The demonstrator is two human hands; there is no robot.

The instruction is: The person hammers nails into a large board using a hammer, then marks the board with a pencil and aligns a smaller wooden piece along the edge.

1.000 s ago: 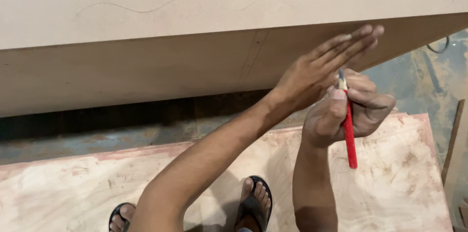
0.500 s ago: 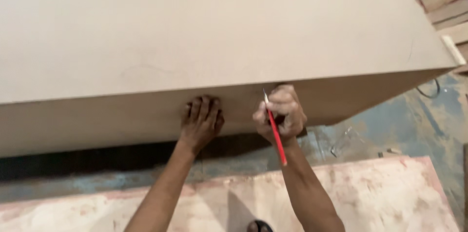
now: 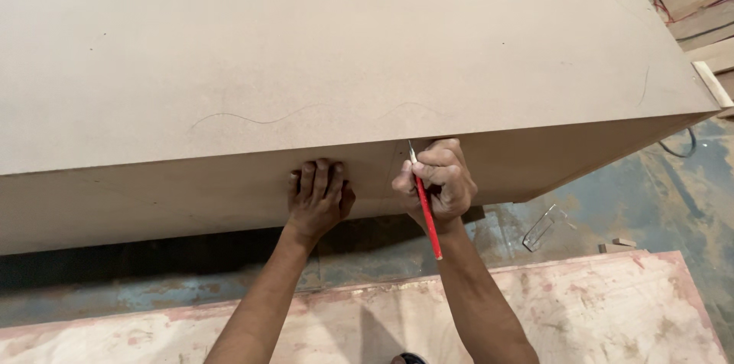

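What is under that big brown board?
Under the board there is a dark gap, with blue-grey floor and a small clear bracket beyond it. The left hand lies flat on its front edge; the right hand holds a red pencil. Whatever supports it is hidden.

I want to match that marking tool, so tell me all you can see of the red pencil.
The red pencil is slim, with a pale sharpened tip and a plain red shaft. It slants with its tip up against the front face of the large brown board box, near the top edge. The right hand grips its upper part; its lower end juts free below.
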